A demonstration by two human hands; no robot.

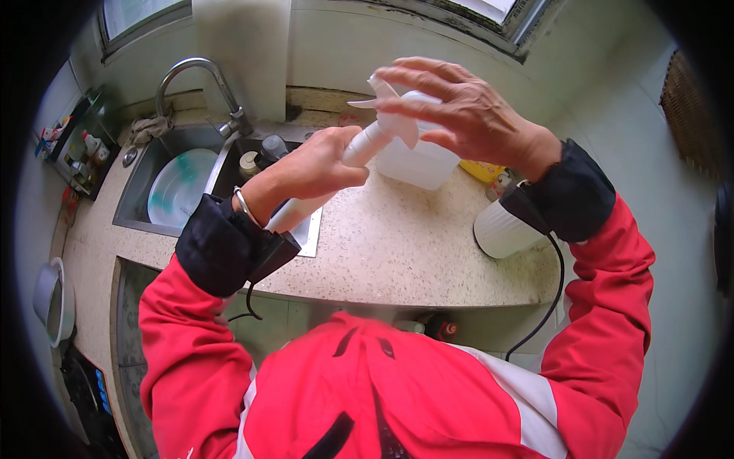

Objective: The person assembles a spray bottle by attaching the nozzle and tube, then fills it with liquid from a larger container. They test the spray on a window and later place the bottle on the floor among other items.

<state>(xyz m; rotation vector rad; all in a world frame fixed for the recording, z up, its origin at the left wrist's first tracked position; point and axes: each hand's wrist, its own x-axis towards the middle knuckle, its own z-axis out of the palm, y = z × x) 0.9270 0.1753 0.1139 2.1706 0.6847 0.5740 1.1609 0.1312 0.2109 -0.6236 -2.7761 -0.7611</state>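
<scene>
My left hand (313,168) is wrapped around a white spray bottle (302,210), held tilted above the speckled counter (397,252). The bottle's white trigger head (386,122) points up to the right. My right hand (466,111) hovers over that head with fingers spread, fingertips touching or nearly touching it. Behind the hands a translucent white jug (417,164) stands on the counter. Both arms wear red sleeves with black cuffs.
A steel sink (141,187) with a curved tap (195,73) holds a white and green plate (180,187). A white ribbed cup (501,229) stands at the right with a black cable beside it. A yellow item (482,170) lies behind the jug. A shelf of small bottles (80,145) hangs at the left.
</scene>
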